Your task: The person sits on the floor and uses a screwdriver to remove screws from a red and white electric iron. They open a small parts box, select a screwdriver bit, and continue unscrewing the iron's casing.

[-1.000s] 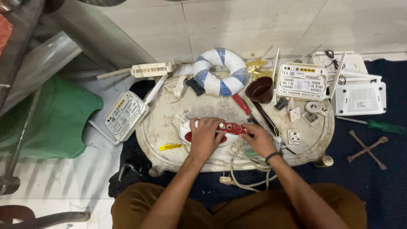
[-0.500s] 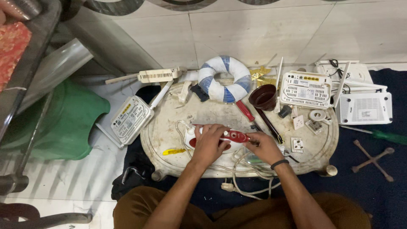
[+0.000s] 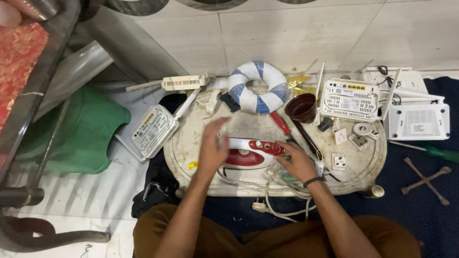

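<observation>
The left hand (image 3: 212,149) reaches in from the near edge of the worn white low table (image 3: 373,165). Its fingers are stretched out and a bit blurred. The palm lies flat against the left end of the red and white plastic clothes iron (image 3: 249,153), but it does not close around it. The iron lies on its side in the middle of the table, a little toward the near edge. Its white cord (image 3: 275,198) hangs in loops over that edge.

The right hand (image 3: 297,162) has a black band at the wrist. It rests at the right end of the iron with its fingers curled. I cannot tell if it grips the iron or only touches it.

Half a second ago the left hand lay bent on top of the iron. Now it is more open and sits at the iron's left end. The iron has stayed in about the same spot.

Off the left edge lies a white flat router box with a stick aerial (image 3: 154,130). At the far edge sits a blue and white wound ring (image 3: 257,87). Right of it stands a dark brown plastic cup (image 3: 301,108). A red-handled screwdriver (image 3: 280,123) lies between the ring and the iron.
</observation>
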